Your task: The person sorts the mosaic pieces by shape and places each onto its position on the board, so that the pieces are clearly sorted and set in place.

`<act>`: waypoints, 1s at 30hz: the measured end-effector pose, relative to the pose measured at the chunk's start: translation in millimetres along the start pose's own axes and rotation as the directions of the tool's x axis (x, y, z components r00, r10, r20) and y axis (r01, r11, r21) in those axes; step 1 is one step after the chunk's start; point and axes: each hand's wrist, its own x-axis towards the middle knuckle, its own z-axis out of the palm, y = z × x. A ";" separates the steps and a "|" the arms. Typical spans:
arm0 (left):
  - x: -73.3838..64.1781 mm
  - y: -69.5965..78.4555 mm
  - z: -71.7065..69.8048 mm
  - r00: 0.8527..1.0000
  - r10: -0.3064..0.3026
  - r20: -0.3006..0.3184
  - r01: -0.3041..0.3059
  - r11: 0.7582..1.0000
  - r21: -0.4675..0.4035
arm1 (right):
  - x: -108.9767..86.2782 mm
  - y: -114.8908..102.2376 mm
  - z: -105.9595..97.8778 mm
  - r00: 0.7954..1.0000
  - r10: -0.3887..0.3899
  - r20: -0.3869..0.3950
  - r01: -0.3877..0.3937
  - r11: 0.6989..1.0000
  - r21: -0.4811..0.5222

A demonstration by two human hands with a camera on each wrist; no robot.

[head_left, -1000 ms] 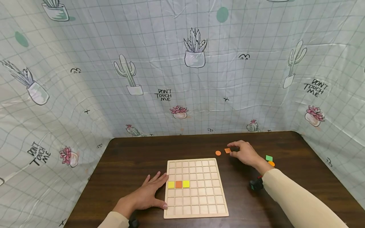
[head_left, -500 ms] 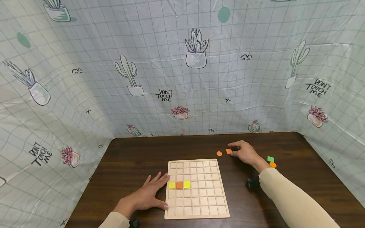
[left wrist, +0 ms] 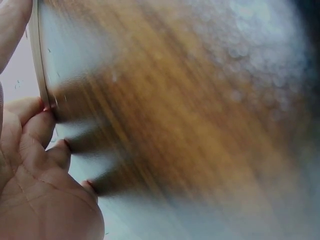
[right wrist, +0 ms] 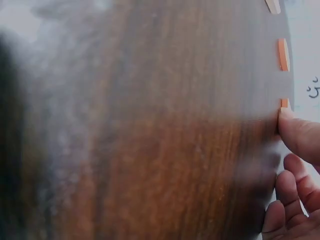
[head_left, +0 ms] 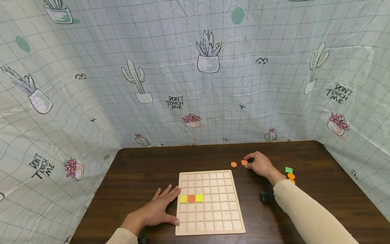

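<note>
My left hand lies with its fingers spread and straight along the left edge of a pale wooden grid board. In the left wrist view its fingertips meet the board's edge. Three square tiles fill neighbouring cells of one row: a yellow tile, an orange tile and another yellow tile. Beyond the board's far right corner, my right hand pinches an orange square tile between thumb and index finger. The right wrist view shows the thumb against that tile's end.
An orange disc lies just left of the pinched tile. Right of my right wrist are a green square tile and an orange disc, with more orange partly hidden by the sleeve. A printed curtain stands behind the dark wooden table.
My right index finger and thumb have closed in on the orange square tile, and the right forearm has shifted slightly left, uncovering more orange beside the sleeve. My left hand has stayed in place.
</note>
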 end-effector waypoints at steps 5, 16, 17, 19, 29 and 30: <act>-0.2 0.7 -0.2 1.000 -0.002 -0.002 0.002 1.000 -0.003 | -1.8 -2.6 1.4 0.999 -0.032 -0.021 0.031 0.999 -0.038; 0.5 0.1 -0.6 1.000 0.002 0.003 -0.002 1.000 0.000 | -7.9 -4.0 0.3 0.999 0.008 -0.032 -0.007 1.000 0.023; 0.5 -0.1 -0.7 1.000 0.003 0.003 -0.003 1.000 0.002 | -8.6 -4.6 0.4 0.999 0.010 -0.040 -0.009 0.999 0.037; 0.5 -0.5 -0.9 1.000 0.005 0.003 -0.005 1.000 0.005 | -10.4 -5.4 1.0 0.998 0.008 -0.054 -0.005 0.998 0.055; 0.7 -0.5 -1.0 1.000 0.008 0.007 -0.008 1.000 0.008 | -20.8 -16.6 5.3 0.992 -0.013 -0.122 0.027 0.994 0.109; 0.7 -0.4 -1.1 1.000 0.007 0.007 -0.007 1.000 0.008 | -21.8 -18.2 6.0 0.992 -0.016 -0.125 0.030 0.993 0.114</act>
